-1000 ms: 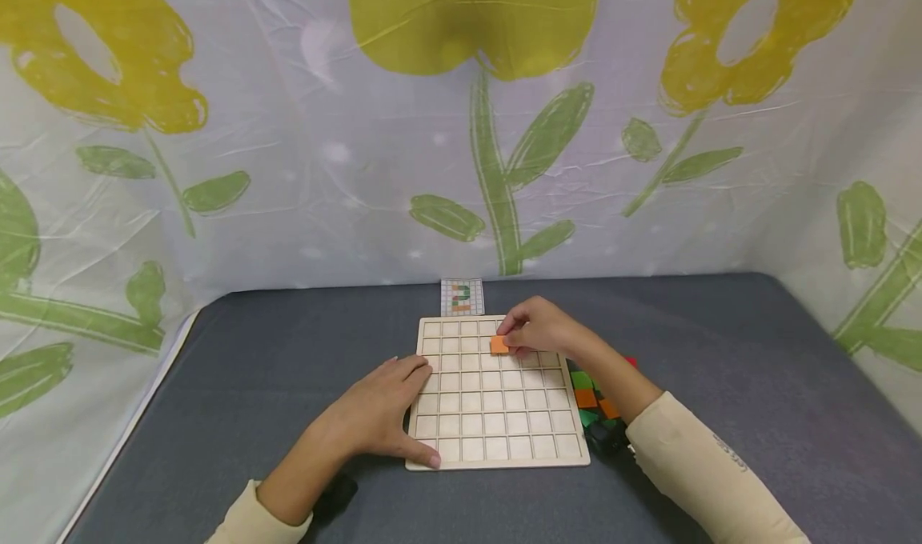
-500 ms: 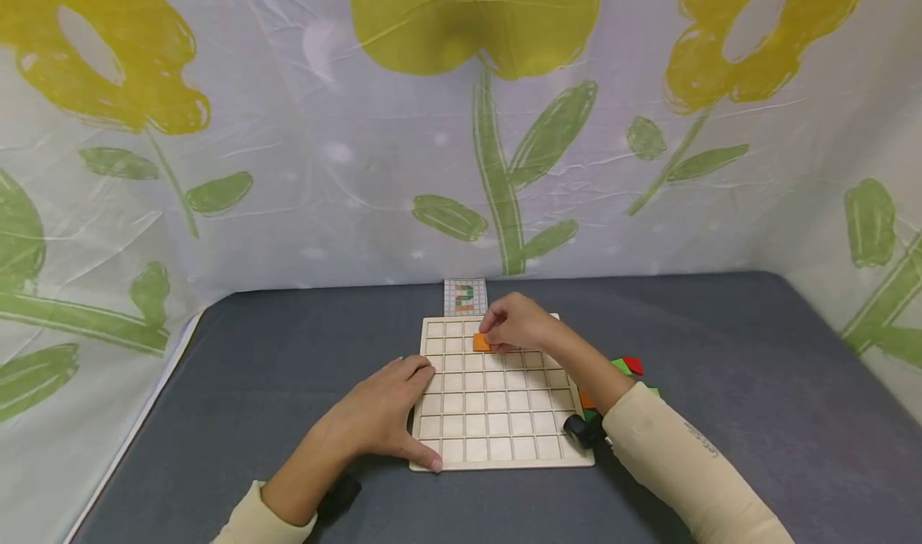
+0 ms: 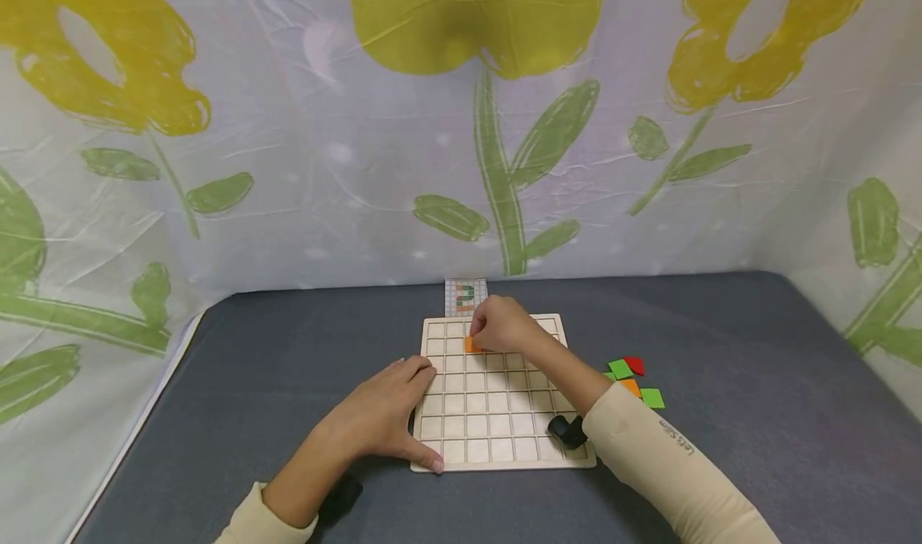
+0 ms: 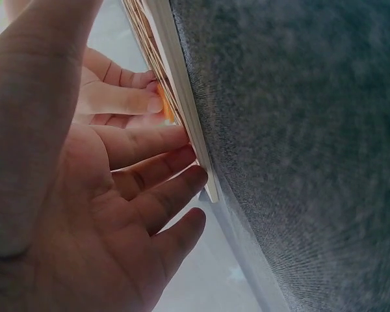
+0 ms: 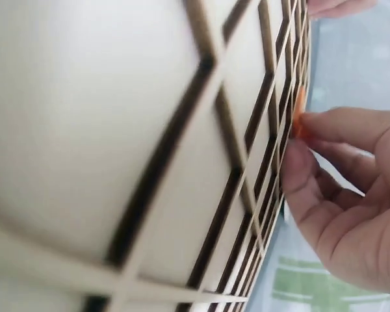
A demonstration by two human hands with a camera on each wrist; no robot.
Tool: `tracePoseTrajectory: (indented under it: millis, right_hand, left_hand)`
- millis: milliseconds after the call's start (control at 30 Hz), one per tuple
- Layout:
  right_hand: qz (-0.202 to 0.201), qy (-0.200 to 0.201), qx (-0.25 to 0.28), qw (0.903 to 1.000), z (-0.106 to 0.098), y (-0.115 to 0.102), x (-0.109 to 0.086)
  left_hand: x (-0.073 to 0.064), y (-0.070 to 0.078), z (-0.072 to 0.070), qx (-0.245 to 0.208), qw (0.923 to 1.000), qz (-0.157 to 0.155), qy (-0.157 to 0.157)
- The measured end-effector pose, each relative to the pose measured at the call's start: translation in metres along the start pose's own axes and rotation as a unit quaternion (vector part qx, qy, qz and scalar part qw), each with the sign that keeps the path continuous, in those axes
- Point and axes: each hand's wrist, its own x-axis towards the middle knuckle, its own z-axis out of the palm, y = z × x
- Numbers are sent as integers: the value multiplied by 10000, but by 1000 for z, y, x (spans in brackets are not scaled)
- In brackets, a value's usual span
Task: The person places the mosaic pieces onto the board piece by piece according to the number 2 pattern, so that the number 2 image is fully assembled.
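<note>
Only writing I can make out is small dark lettering (image 3: 677,438) running along the cream fabric sleeve (image 3: 666,468) on the right arm, looks like "Let'sslim". The small white gridded card's (image 3: 465,298) coloured marks are too tiny to read, tbh.

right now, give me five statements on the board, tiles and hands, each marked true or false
1. The right hand pinches an orange tile. True.
2. The left hand hangs clear of the board. False: it touches the board's left edge.
3. The card lies beyond the board's far edge. True.
4. The green tiles lie left of the board. False: they lie to its right.
5. A red tile lies on the table. True.
</note>
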Motion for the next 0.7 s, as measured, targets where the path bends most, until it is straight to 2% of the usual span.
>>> tracePoseTrajectory:
  millis: [133,267,400,500,600,700]
  right_hand:
    - [-101,-23,-400,9991,2,-6,-4]
    - [-315,-387,-519,9974,-5,-9,-15]
    - [-632,-914,-24,9938,-20,0,-29]
    - [-704,-1092,238,9912,-38,10,-39]
    - [-414,-1079,-24,9933,-59,23,-52]
    - [514,-967,-402,9932,-81,39,-67]
  left_hand:
    - [0,1,0,-13,10000,1,36]
    - [0,1,0,29,9999,14,122]
    - [-1,1,-1,59,9999,33,154]
    - [-1,0,-1,37,9999,37,138]
    - [-1,0,-1,-3,9999,26,101]
    - [-1,0,0,-18,10000,-8,62]
